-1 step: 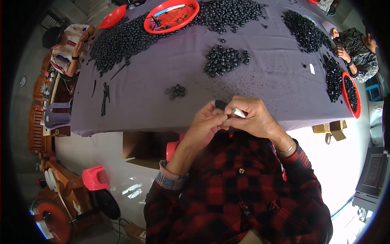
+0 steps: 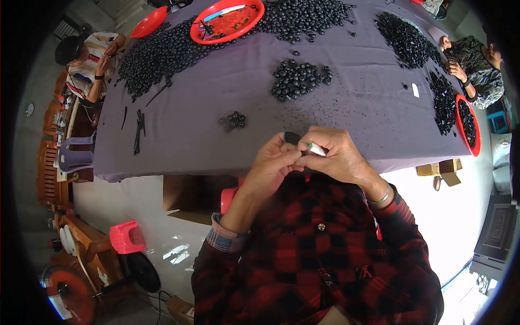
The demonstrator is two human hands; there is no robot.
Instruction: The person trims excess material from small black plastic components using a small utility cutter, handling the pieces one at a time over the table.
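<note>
My left hand (image 2: pixel 273 165) is pinched together at the table's near edge. A black cover (image 2: pixel 292 138) sits on one of its fingers. Something small and dark shows at its fingertips, too hidden to make out. My right hand (image 2: pixel 338 154) meets it there, fingers curled round a slim tool with a white handle (image 2: pixel 316 149); the tool's working end is out of sight. Just beyond my hands lies a small cluster of shiny black beads (image 2: pixel 235 120). Farther off is a larger group of black beads (image 2: pixel 297 80).
Black beads are heaped (image 2: pixel 157 65) at far left, near a red tray (image 2: pixel 238 31). Dark strips (image 2: pixel 139 132) lie at left. Black pieces (image 2: pixel 403 40) and a red basin (image 2: pixel 474 138) are at right. One person (image 2: pixel 92 65) sits left, another (image 2: pixel 479 67) right.
</note>
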